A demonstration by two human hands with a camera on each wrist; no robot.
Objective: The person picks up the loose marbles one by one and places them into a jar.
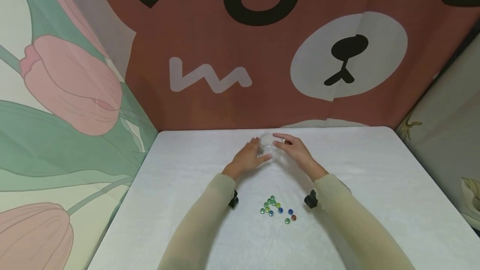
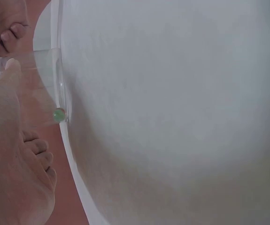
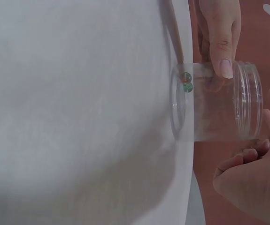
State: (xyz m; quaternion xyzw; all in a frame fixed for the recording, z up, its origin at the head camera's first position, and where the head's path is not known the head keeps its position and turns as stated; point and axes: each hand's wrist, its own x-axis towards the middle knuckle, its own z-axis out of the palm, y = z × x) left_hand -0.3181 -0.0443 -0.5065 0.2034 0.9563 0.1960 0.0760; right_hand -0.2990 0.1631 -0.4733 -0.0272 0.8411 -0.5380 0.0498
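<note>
A clear plastic jar with a threaded mouth stands upright near the table's back edge. My left hand holds its side, the thumb pressed to the near wall. Over the rim hovers my right hand, fingers loosely bent; I see nothing between them, though the fingertips are partly hidden. Inside at the jar's base, a green marble shows in the left wrist view. Two marbles appear there in the right wrist view; one may be a reflection.
Several glass marbles, green, yellow and blue, lie loose nearer me on the white table. A red marble lies at their right. Behind the table hangs a brown cloth with a bear print.
</note>
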